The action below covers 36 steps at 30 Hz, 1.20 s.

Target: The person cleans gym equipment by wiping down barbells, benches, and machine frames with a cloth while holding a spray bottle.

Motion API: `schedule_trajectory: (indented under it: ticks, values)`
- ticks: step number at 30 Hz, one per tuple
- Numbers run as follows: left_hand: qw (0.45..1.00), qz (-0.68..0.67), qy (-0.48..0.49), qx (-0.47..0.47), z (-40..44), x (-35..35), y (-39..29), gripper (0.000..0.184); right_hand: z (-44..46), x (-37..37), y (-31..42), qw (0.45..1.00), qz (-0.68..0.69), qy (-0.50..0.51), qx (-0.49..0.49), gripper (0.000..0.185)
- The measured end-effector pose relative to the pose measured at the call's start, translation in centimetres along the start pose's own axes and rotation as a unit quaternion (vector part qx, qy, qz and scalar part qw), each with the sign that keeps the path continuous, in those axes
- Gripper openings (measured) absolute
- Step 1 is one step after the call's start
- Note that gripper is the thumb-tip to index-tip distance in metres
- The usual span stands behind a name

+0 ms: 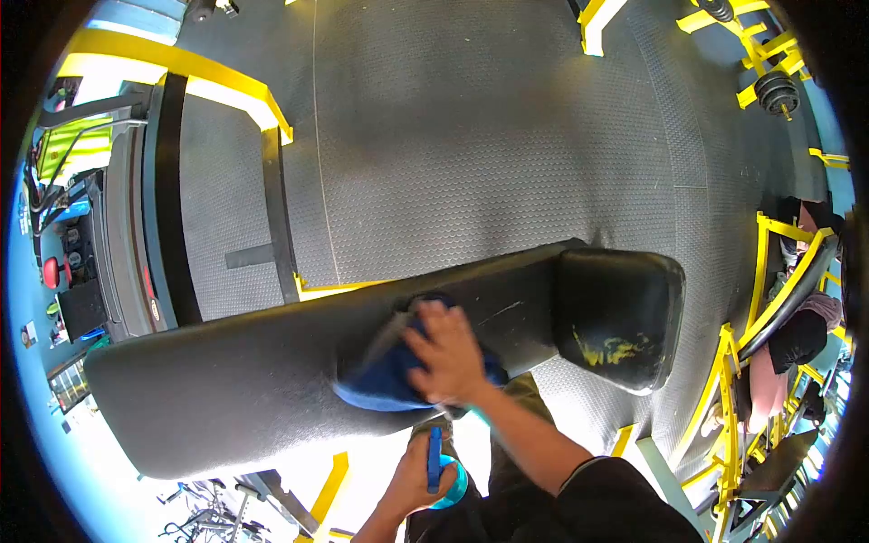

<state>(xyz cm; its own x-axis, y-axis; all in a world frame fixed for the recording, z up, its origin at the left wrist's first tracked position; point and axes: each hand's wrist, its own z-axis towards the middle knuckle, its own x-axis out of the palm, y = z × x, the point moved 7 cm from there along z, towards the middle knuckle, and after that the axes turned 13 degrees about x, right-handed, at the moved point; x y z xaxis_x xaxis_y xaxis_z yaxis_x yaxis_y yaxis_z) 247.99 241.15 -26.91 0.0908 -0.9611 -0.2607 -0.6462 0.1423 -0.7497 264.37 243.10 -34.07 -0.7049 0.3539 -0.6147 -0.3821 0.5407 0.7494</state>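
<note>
Your right hand [448, 357] spreads over the dark-blue fabric cloth [376, 382] on the long black padded bench [217, 380], likely pressing it flat, while your left hand [414, 480] grips the blue-topped turquoise bottle [455, 487] nearer you.

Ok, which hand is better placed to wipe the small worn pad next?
Likely the right hand: it lies over a blue cloth on the long pad, nearer the small pad. The left hand holds a bottle and is farther off.

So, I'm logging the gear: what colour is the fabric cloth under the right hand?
The fabric cloth is dark blue, best seen in the head view.
</note>
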Motion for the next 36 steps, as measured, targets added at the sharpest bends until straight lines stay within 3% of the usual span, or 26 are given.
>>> schedule_trajectory:
  ticks: [1,3,5,7,8,9,10,11,13,14,16,18,20,22,23,24,25,27,29,30,31,32,34,35,36]
  values:
    - [1.000,0.001,-0.002,0.000,-0.4,-0.3,0.2,0.054,-1.0,0.6,-3.3,0.999,-0.050,0.016,0.001,0.057]
    - [0.998,0.006,0.000,0.070,-0.8,-1.3,-0.4,0.052,1.6,-0.3,-10.7,0.970,-0.150,-0.131,0.137,0.043]
    - [0.999,-0.035,0.034,0.021,-2.0,-2.1,0.1,0.050,7.9,-3.1,-14.1,0.965,-0.103,-0.001,0.241,0.033]
    - [0.993,-0.113,-0.033,-0.003,-3.3,-3.0,1.6,0.043,10.3,0.3,-11.8,0.916,-0.138,0.172,0.336,0.030]
    - [0.990,-0.108,-0.072,0.061,-4.1,-3.3,3.0,0.040,10.3,1.1,-6.1,0.911,-0.235,0.225,0.253,0.031]
    - [0.990,-0.116,-0.072,0.033,-4.9,-4.0,2.8,0.038,9.6,2.1,-1.1,0.888,-0.328,0.277,0.162,0.032]
    - [0.991,-0.113,-0.061,0.027,-6.0,-4.3,3.4,0.038,8.5,2.1,0.8,0.951,-0.284,0.049,0.109,0.031]
    - [0.993,-0.107,-0.047,0.025,-6.8,-4.8,3.8,0.038,4.9,1.5,2.7,0.956,-0.223,-0.186,0.049,0.031]
    - [0.995,-0.094,-0.020,0.014,-8.4,-5.7,5.0,0.042,-2.1,3.3,4.4,0.920,-0.353,-0.137,0.101,0.036]
    - [0.996,-0.084,0.001,-0.006,-9.2,-5.9,5.8,0.045,-6.1,5.6,3.1,0.953,-0.259,-0.139,0.075,0.039]
    - [0.998,-0.044,0.030,0.033,-10.1,-6.4,6.0,0.046,-10.5,7.1,-3.0,0.968,-0.095,-0.103,0.208,0.047]
    - [0.992,0.025,0.052,0.116,-10.3,-6.1,6.3,0.047,-11.8,5.9,-8.4,0.933,-0.020,-0.069,0.354,0.053]
    - [0.993,0.020,0.077,0.090,-10.5,-6.5,5.8,0.047,-10.7,3.8,-12.2,0.922,-0.116,-0.066,0.363,0.052]
    - [0.995,-0.006,0.096,0.032,-11.0,-6.0,6.4,0.047,-8.2,1.9,-11.6,0.881,-0.091,-0.042,0.462,0.053]
    - [0.994,-0.005,0.106,0.035,-11.3,-5.6,6.7,0.047,-7.1,1.8,-7.6,0.833,-0.013,-0.023,0.552,0.055]
    - [0.997,-0.043,0.057,0.022,-11.5,-5.7,7.5,0.047,-6.4,3.9,-2.1,0.879,-0.240,0.016,0.411,0.065]
    - [0.997,-0.082,0.007,0.008,-11.6,-5.9,8.4,0.047,-7.5,7.1,2.4,0.859,-0.419,-0.023,0.294,0.067]
    - [0.996,-0.048,-0.014,0.067,-11.2,-6.7,8.8,0.049,-11.1,6.8,10.8,0.978,-0.110,-0.042,0.173,0.071]
    - [0.998,-0.040,0.015,0.044,-11.6,-7.3,9.4,0.049,-14.9,9.3,7.5,0.966,-0.066,-0.030,0.247,0.074]
    - [0.998,-0.033,0.015,0.045,-11.6,-7.7,9.6,0.049,-16.0,10.0,2.8,0.947,-0.073,-0.099,0.296,0.077]
    - [0.997,-0.005,0.000,0.083,-11.7,-8.1,9.2,0.047,-16.9,10.0,-3.0,0.929,0.042,-0.184,0.317,0.074]
    - [0.992,0.022,-0.016,0.119,-11.9,-8.5,9.0,0.045,-17.4,9.7,-9.6,0.865,0.182,-0.232,0.406,0.069]
    - [0.995,0.014,-0.016,0.102,-12.3,-8.8,9.7,0.045,-15.3,8.5,-15.5,0.781,0.211,-0.279,0.518,0.058]
    - [0.996,0.002,-0.013,0.084,-12.4,-8.7,10.2,0.044,-14.3,8.8,-15.3,0.815,0.019,-0.224,0.534,0.053]
    - [0.997,0.003,-0.015,0.081,-12.6,-8.6,10.1,0.044,-13.2,9.1,-15.1,0.808,-0.181,-0.175,0.532,0.049]
